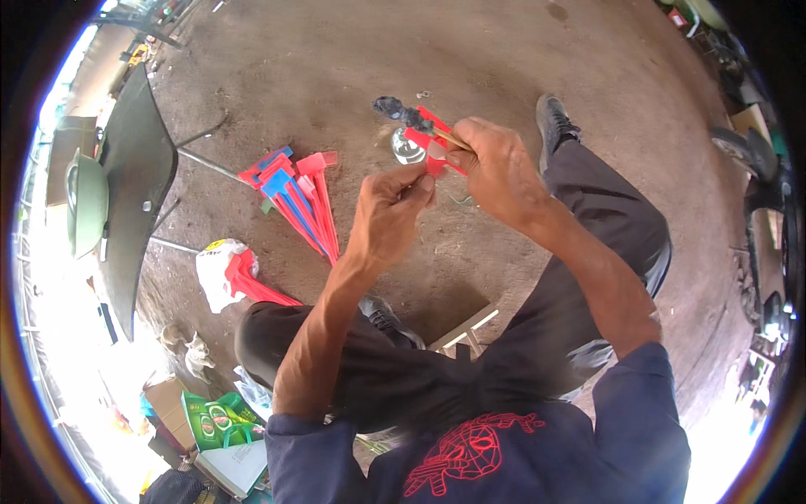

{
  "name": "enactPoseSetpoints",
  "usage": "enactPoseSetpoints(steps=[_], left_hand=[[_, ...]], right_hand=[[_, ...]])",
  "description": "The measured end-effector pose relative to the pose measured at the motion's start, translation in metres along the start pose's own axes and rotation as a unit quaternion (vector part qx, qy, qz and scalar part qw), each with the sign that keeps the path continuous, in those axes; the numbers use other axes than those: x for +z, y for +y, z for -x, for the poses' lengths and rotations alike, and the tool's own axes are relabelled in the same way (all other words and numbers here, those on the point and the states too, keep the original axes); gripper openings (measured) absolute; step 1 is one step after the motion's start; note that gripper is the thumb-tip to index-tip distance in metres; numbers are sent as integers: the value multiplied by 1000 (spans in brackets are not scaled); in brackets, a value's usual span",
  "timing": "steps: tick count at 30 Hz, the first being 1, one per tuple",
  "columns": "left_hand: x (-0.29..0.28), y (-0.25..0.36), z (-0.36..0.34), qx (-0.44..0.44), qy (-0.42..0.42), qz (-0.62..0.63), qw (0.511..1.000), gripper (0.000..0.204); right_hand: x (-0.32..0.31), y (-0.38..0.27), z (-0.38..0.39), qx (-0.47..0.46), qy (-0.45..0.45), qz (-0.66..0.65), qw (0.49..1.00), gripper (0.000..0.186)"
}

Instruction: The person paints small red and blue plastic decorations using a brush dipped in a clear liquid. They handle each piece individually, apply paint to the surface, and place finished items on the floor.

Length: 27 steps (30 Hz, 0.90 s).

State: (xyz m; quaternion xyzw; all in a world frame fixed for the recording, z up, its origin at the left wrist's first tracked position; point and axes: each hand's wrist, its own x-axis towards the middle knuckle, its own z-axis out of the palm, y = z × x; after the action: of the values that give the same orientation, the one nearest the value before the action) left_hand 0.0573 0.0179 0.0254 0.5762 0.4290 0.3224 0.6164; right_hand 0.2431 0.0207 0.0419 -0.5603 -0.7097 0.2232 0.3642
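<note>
Slanting up and leftward from the right hand (pixel 497 175), whose grip is clamped around it, one dark-tipped stick (pixel 442 134) lies above the left hand (pixel 388 210), which pinches one red strip (pixel 417 138). Leftward on the ground (pixel 294 67): one red-and-blue bundle (pixel 294 195), one white bag (pixel 211 281).

navy tee (pixel 554 454) – red webbed print (pixel 480 454) – dark trousers (pixel 609 189), grey shoes (pixel 552 124)
</note>
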Motion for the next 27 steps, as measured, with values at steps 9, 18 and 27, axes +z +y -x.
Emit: enactPoseSetpoints(steps=[9,18,27], left_hand=[[1,1,-8,3,-19,3,1000,25],[-7,-3,1,-22,-9,27,999,27],[-8,0,6,-71,-1,83,994,25]], right_hand=[[-8,1,-4,84,-16,-40,996,15],[-5,8,-8,39,-94,-72,992,17],[-5,2,-6,-39,-110,-29,993,15]])
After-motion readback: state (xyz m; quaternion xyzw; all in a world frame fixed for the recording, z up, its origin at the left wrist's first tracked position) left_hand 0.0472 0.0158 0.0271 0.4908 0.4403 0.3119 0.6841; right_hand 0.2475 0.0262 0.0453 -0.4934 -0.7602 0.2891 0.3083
